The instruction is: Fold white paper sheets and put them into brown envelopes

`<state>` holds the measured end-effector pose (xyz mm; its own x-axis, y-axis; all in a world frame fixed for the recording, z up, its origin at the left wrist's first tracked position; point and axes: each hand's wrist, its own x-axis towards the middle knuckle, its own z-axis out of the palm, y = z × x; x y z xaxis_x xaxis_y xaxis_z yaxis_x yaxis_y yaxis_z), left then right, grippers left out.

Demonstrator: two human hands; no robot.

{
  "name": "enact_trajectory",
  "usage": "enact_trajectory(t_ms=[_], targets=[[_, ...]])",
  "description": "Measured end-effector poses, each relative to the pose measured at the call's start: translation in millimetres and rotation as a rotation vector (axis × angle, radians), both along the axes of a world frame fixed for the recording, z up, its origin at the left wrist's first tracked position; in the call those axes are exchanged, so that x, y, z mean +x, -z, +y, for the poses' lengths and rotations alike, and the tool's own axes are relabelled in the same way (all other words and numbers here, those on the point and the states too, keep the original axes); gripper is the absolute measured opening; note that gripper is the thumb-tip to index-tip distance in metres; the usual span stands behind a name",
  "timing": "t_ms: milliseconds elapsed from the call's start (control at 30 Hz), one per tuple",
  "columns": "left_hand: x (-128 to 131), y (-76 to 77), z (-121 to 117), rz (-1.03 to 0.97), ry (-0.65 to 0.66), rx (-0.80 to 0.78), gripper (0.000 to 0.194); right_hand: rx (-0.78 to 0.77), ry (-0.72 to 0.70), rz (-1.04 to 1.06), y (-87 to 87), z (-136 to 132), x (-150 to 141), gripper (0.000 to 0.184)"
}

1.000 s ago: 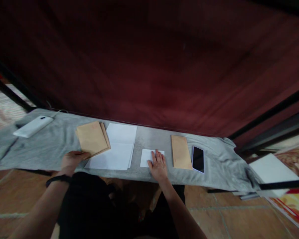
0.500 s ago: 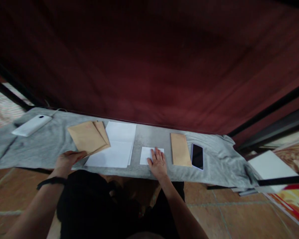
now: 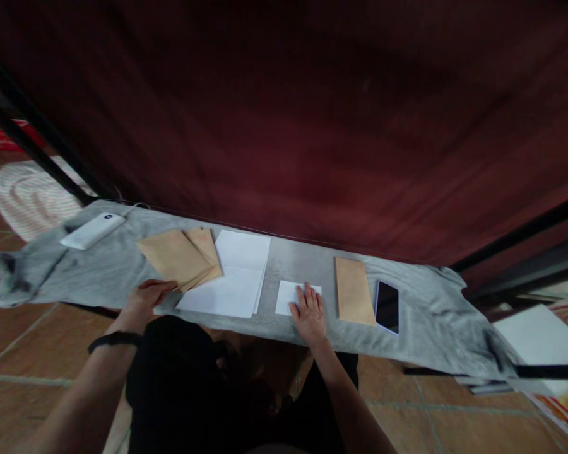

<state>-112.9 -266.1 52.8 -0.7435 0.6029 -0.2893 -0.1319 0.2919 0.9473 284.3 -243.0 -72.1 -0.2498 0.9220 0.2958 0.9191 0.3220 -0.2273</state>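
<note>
My left hand [image 3: 147, 296] pinches the near corner of a small stack of brown paper envelopes [image 3: 175, 255]. The envelopes are fanned out, and their right side overlaps large white paper sheets [image 3: 231, 293], which show a crease across the middle. On a small white folded paper [image 3: 285, 296] lies my right hand [image 3: 310, 315], flat with its fingers a little spread. To the right of that hand, a single brown envelope [image 3: 353, 293] rests on the grey cloth [image 3: 284, 258].
A dark-screened phone [image 3: 387, 308] lies right of the single envelope. At the left end is a white device [image 3: 92, 231] with a cable. A dark red curtain [image 3: 284, 139] hangs behind the narrow cloth-covered surface; black frame bars [image 3: 525, 230] stand at both sides.
The camera view has turned slightly, so everything appears farther right. The top envelope in my left hand has shifted a little, showing more of those beneath. My right hand stays on the small paper.
</note>
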Motion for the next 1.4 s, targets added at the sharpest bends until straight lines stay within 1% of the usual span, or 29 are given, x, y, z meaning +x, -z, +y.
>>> enact_trajectory(t_ms=[100,167,200,267,300,333,367,433,500,567,633,733,833,900,1000,1100,1233,1267,1333,1367,1400], targets=[[7.8,-1.8,1.6,-0.135,-0.011,-0.005,0.022,-0.031,-0.007,0.041,-4.5,0.4,0.8,0.055],[24.5,1.0,-2.7,-0.19,0.02,0.039,0.023,-0.077,0.002,0.123,-11.2,0.7,-1.3,0.051],[36.8,3.7,-6.6,-0.214,0.04,0.067,0.025,-0.112,0.016,0.199,-15.7,0.6,-4.2,0.049],[68.2,10.9,-17.2,-0.258,0.086,0.126,0.033,-0.233,0.056,0.46,-26.6,-0.7,-14.3,0.047],[86.3,15.0,-23.3,-0.306,0.118,0.206,0.037,-0.319,0.076,0.641,-32.4,-2.0,-21.6,0.049],[105.1,19.2,-29.6,-0.35,0.15,0.259,0.041,-0.447,0.083,0.865,-38.0,-3.7,-29.8,0.052],[123.9,23.4,-35.8,-0.383,0.173,0.275,0.044,-0.611,0.071,1.085,-43.3,-5.7,-38.6,0.057],[158.3,31.1,-47.4,-0.427,0.226,0.256,0.045,-0.731,0.041,1.182,-52.5,-10.4,-55.2,0.068],[184.5,37.6,-56.9,-0.421,0.253,0.257,0.044,-0.812,0.015,1.276,-59.8,-14.8,-66.6,0.072],[200.5,42.6,-63.8,-0.435,0.267,0.273,0.042,-0.899,-0.003,1.451,-65.9,-18.8,-70.7,0.072],[207.9,46.3,-68.1,-0.45,0.274,0.274,0.041,-0.95,0.005,1.569,-70.6,-22.5,-69.1,0.069],[212.3,50.3,-71.1,-0.447,0.295,0.255,0.04,-0.981,0.036,1.614,-73.5,-28.1,-63.4,0.061],[217.1,53.1,-71.9,-0.47,0.314,0.247,0.04,-0.94,0.063,1.624,-71.2,-32.6,-59.4,0.054],[220.4,54.2,-72.0,-0.54,0.298,0.248,0.041,-0.914,0.06,1.619,-69.0,-34.5,-56.6,0.047],[222.5,54.3,-71.7,-0.659,0.26,0.239,0.044,-0.932,0.019,1.581,-67.7,-35.6,-50.2,0.039],[223.8,52.6,-72.3,-0.716,0.283,0.211,0.041,-0.936,0.031,1.548,-67.7,-35.7,-44.7,0.036],[232.2,54.2,-79.7,-0.72,0.317,0.17,0.037,-0.916,0.036,1.524,-64.0,-34.3,-42.3,0.036],[234.6,56.0,-83.3,-0.701,0.347,0.145,0.036,-0.888,0.031,1.502,-62.3,-33.3,-41.6,0.035],[237.3,59.5,-91.3,-0.578,0.495,0.08,0.032,-0.781,0.023,1.426,-58.5,-30.7,-38.0,0.031],[236.7,60.3,-94.7,-0.444,0.592,0.061,0.031,-0.721,0.016,1.374,-56.7,-29.3,-34.9,0.029],[234.5,59.9,-96.9,-0.254,0.686,0.07,0.029,-0.67,0.006,1.322,-55.0,-28.1,-31.1,0.029]])
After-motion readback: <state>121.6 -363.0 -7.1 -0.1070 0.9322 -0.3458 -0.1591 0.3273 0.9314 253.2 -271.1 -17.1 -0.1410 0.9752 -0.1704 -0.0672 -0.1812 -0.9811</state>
